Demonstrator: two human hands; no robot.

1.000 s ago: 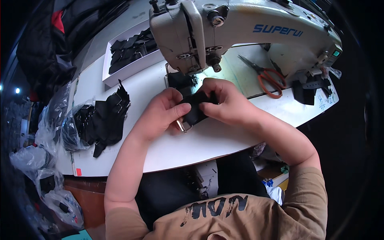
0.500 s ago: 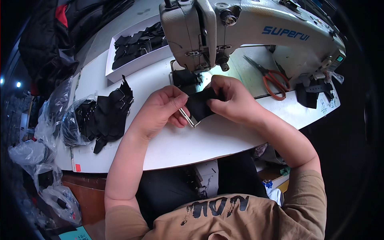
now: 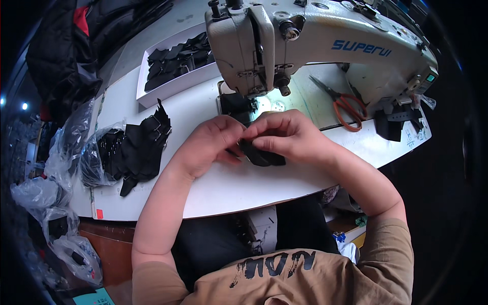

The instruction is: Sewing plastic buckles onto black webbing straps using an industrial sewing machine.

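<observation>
Close together in front of the sewing machine (image 3: 241,51), both my hands are closed on one black strap (image 3: 262,156). My left hand (image 3: 209,145) pinches its left end, where the metal buckle is mostly hidden by my fingers. Thumb and fingers of my right hand (image 3: 291,134) grip the strap from above, and its loose part hangs folded below them over the white table. Just beyond my hands, another black piece (image 3: 236,103) lies by the machine's needle area, which is lit.
Left of my arms lies a pile of black straps with buckles (image 3: 140,152), beside clear plastic bags (image 3: 66,152). A white box (image 3: 178,84) at the back holds more black pieces. Orange-handled scissors (image 3: 348,109) rest on the machine bed; black scraps (image 3: 391,124) lie at the right.
My right hand has come down and left toward my left hand. The strap has turned and folded downward, and the buckle, plainly seen before, is now mostly covered.
</observation>
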